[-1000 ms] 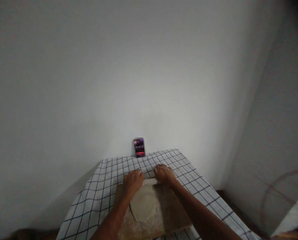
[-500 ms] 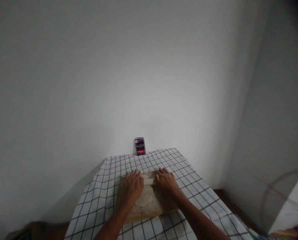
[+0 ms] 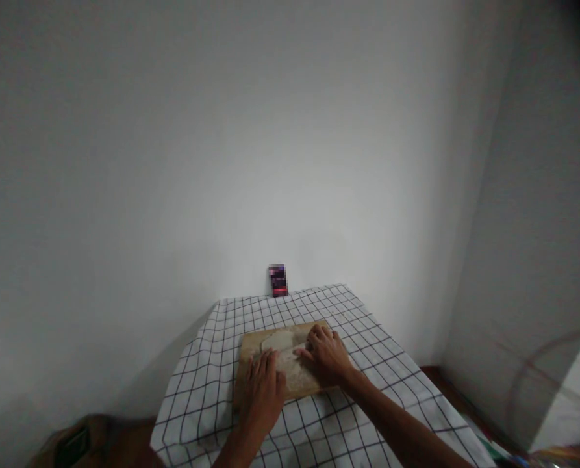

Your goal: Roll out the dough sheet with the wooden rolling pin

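A wooden board (image 3: 248,341) dusted with flour lies on the table before me. Flattened pale dough (image 3: 280,339) shows on its far part, beyond my fingers. My left hand (image 3: 265,382) is low on the board's left side, palm down, fingers pointing forward. Farther forward on the right side, my right hand (image 3: 325,351) has its fingers bent and its thumb turned inward. Both hands appear to rest on a pale rolling pin, which is mostly covered and blends with the floury surface.
A black-and-white checked cloth (image 3: 202,370) covers the table. At the back edge, a dark upright object (image 3: 278,281), blurred out, leans near the wall (image 3: 290,162). A brown object (image 3: 78,442) is low at left; colourful items (image 3: 562,455) are at lower right.
Both hands have drawn back toward me over the board, the left one more. The dough that lay on the near side of the rolling pin now shows beyond my hands. The view shifted slightly.
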{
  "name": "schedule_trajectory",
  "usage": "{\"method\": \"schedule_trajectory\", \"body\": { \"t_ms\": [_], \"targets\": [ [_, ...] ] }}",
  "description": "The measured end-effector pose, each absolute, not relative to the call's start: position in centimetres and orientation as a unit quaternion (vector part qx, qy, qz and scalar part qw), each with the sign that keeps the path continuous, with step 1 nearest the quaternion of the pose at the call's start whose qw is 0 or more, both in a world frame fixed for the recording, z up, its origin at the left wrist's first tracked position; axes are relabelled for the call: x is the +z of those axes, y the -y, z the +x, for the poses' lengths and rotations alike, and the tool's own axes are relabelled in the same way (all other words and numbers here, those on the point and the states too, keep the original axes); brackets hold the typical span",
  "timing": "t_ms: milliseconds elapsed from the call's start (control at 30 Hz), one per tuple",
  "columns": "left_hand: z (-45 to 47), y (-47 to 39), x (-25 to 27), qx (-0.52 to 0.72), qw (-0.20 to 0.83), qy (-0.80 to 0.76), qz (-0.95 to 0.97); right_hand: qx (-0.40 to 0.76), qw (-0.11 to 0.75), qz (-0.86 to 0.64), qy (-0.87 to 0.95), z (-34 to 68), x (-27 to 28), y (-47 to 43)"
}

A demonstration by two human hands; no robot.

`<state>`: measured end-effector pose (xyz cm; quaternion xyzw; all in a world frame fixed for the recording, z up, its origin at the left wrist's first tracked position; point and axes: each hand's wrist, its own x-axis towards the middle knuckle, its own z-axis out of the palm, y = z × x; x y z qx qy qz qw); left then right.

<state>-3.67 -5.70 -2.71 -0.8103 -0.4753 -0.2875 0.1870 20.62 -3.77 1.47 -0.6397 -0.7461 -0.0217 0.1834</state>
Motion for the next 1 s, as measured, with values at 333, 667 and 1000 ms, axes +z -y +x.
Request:
{"method": "schedule_trajectory", "body": {
  "t_ms": [333,667,1000],
  "targets": [
    [-6.8,2.0,-3.4,-0.257,0.197,0.516,-0.793,0.012,0.229,-0.63,0.742,16.4,0.0,0.5],
    [-6.6,-2.5,-1.5,-0.197,0.151,0.547,-0.799,0.031,0.17,-0.645,0.744,14.9,2.8,-4.2],
    [-8.0,-7.9,-1.7,-0.147,0.158,0.528,-0.821,0.059,0.13,-0.655,0.742,13.9,4.9,-8.2]
  ]
}}
